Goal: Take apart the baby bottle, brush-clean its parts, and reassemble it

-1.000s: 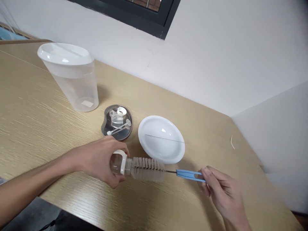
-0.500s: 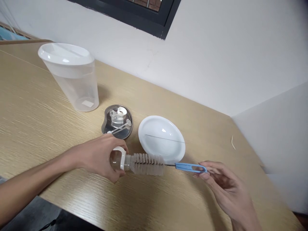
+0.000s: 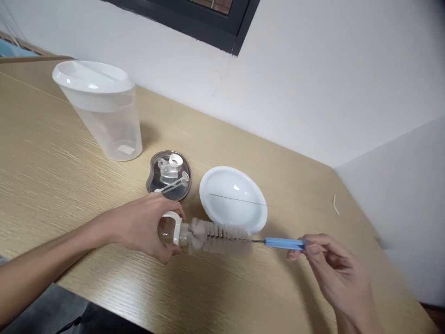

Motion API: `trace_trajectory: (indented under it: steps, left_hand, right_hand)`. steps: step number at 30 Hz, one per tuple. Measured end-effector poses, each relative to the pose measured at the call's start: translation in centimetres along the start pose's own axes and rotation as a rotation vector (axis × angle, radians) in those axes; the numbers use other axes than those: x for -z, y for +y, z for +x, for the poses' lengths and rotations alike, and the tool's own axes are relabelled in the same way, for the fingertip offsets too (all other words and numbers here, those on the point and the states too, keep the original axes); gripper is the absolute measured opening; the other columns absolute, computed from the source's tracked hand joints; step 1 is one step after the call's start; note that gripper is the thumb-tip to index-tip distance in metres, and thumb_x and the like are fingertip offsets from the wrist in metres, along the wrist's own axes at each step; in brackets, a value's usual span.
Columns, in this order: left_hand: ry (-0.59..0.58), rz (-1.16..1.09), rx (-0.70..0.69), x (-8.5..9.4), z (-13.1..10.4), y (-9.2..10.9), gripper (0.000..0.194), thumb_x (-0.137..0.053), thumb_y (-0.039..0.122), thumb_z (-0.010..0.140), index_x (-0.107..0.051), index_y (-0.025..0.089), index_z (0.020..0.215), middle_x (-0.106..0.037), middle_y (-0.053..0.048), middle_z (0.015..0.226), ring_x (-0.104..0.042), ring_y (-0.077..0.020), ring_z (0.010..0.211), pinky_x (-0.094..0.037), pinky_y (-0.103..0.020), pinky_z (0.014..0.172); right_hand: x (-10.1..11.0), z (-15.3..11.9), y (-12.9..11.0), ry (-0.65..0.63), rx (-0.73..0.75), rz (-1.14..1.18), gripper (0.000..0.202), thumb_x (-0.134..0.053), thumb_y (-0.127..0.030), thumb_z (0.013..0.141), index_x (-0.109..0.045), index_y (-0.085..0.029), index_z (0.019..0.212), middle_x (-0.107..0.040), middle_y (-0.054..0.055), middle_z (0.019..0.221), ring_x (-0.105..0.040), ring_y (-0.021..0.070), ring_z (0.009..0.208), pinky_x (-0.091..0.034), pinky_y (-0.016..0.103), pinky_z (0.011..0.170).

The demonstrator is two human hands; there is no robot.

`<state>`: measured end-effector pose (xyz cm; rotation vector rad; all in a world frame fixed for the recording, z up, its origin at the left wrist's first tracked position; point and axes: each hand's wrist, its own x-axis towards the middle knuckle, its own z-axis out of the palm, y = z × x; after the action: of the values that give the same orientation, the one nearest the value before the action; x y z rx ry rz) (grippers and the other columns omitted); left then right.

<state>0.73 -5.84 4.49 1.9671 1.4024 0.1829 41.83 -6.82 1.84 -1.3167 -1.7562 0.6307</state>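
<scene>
My left hand [image 3: 146,227] is wrapped round a clear bottle [image 3: 167,230] with a white handle or collar [image 3: 177,230], its mouth facing right. At that mouth is a bottle brush [image 3: 220,236] with pale bristles, most of them outside the bottle; whether the tip is still inside I cannot tell. The brush's blue handle [image 3: 283,243] is pinched between the thumb and fingers of my right hand [image 3: 335,273]. Behind the brush lies a white oval bowl [image 3: 232,178] with a thin dark wire [image 3: 238,200] across it.
A metal dish [image 3: 153,169] behind my left hand holds a white ring [image 3: 175,160] and several clear plastic parts. A tall translucent pitcher [image 3: 107,120] with a white lid stands at the back left. On the right lies a small pale strip [image 3: 335,204]. A wall runs behind the table.
My right hand has drawn the brush to the right, so more bristles show outside the bottle mouth. The blue handle has turned a little. My left hand stays in place.
</scene>
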Motion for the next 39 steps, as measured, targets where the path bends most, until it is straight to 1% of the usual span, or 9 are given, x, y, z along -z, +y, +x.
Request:
trace_trajectory:
  steps: [6, 11, 20, 22, 27, 29, 32, 35, 39]
  left_hand:
    - [0.003, 0.015, 0.01, 0.2, -0.1, 0.0, 0.051, -0.081, 0.046, 0.057, -0.074, 0.032, 0.105, -0.073, 0.0, 0.089, -0.068, -0.0228, 0.083, -0.051, -0.03, 0.068]
    - [-0.004, 0.026, 0.023, 0.1, 0.1, 0.1, 0.053, -0.08, 0.046, 0.056, -0.075, 0.03, 0.106, -0.072, -0.002, 0.09, -0.067, -0.0243, 0.086, -0.049, -0.03, 0.067]
    - [-0.046, 0.005, 0.005, 0.2, 0.1, 0.8, 0.047, -0.079, 0.045, 0.058, -0.074, 0.028, 0.102, -0.072, 0.001, 0.079, -0.065, -0.0203, 0.071, -0.046, -0.029, 0.062]
    - [-0.025, 0.01, 0.007, 0.2, 0.0, 0.8, 0.048, -0.079, 0.045, 0.057, -0.074, 0.028, 0.102, -0.072, 0.0, 0.081, -0.065, -0.0213, 0.074, -0.047, -0.03, 0.064]
    - [-0.01, 0.005, -0.018, 0.0, -0.2, 0.8, 0.048, -0.079, 0.042, 0.057, -0.075, 0.03, 0.103, -0.074, 0.001, 0.085, -0.067, -0.0237, 0.084, -0.05, -0.031, 0.071]
    - [-0.015, -0.005, -0.031, 0.0, -0.2, 0.8, 0.049, -0.08, 0.042, 0.057, -0.075, 0.031, 0.104, -0.075, 0.001, 0.09, -0.068, -0.0245, 0.088, -0.051, -0.031, 0.073]
    - [-0.048, -0.012, -0.045, -0.1, -0.3, 1.0, 0.05, -0.08, 0.043, 0.058, -0.074, 0.03, 0.106, -0.076, 0.001, 0.091, -0.069, -0.0243, 0.087, -0.051, -0.03, 0.071]
    - [-0.045, 0.014, -0.038, -0.1, -0.3, 1.1, 0.05, -0.079, 0.043, 0.059, -0.075, 0.03, 0.107, -0.075, 0.0, 0.089, -0.069, -0.0249, 0.087, -0.051, -0.031, 0.07]
    - [-0.047, 0.047, -0.031, -0.2, -0.2, 1.2, 0.053, -0.078, 0.044, 0.059, -0.075, 0.029, 0.11, -0.076, -0.003, 0.096, -0.069, -0.0272, 0.091, -0.05, -0.032, 0.069]
  right_hand:
    - [0.0, 0.2, 0.0, -0.034, 0.075, -0.032, 0.013, -0.068, -0.034, 0.095, -0.073, -0.025, 0.087, -0.073, 0.002, 0.067, -0.07, 0.0148, 0.058, -0.056, 0.019, 0.053]
    - [-0.3, 0.1, -0.3, -0.059, 0.097, 0.033, 0.008, -0.07, -0.033, 0.094, -0.074, -0.027, 0.092, -0.074, 0.002, 0.071, -0.072, 0.0161, 0.062, -0.058, 0.021, 0.056]
    - [-0.5, 0.1, -0.3, -0.021, 0.03, 0.076, 0.009, -0.078, -0.037, 0.087, -0.08, -0.029, 0.088, -0.077, 0.005, 0.078, -0.073, 0.0195, 0.066, -0.06, 0.025, 0.055]
    - [-0.9, 0.2, -0.5, -0.016, 0.042, 0.086, 0.008, -0.08, -0.037, 0.086, -0.081, -0.029, 0.087, -0.078, 0.005, 0.078, -0.073, 0.0193, 0.066, -0.061, 0.025, 0.055]
    - [-1.6, 0.2, -1.5, -0.079, 0.095, 0.05, 0.005, -0.08, -0.035, 0.085, -0.083, -0.03, 0.087, -0.078, 0.005, 0.077, -0.073, 0.0178, 0.065, -0.059, 0.021, 0.053]
    - [-1.4, 0.0, -1.7, -0.054, 0.097, 0.032, 0.006, -0.08, -0.035, 0.086, -0.083, -0.032, 0.09, -0.079, 0.003, 0.077, -0.071, 0.0157, 0.06, -0.056, 0.019, 0.049]
    - [-0.9, -0.4, -1.5, -0.033, 0.081, 0.031, 0.009, -0.078, -0.033, 0.087, -0.082, -0.031, 0.095, -0.078, 0.003, 0.077, -0.071, 0.015, 0.058, -0.056, 0.019, 0.05]
    - [-1.0, -0.7, -1.2, -0.069, 0.021, 0.063, 0.011, -0.074, -0.032, 0.091, -0.081, -0.027, 0.098, -0.075, 0.003, 0.069, -0.072, 0.0165, 0.057, -0.058, 0.022, 0.053]
    - [-1.7, -0.8, -1.2, -0.113, -0.096, 0.17, 0.016, -0.066, -0.033, 0.098, -0.076, -0.022, 0.102, -0.064, -0.001, 0.053, -0.061, 0.0146, 0.044, -0.051, 0.024, 0.045]
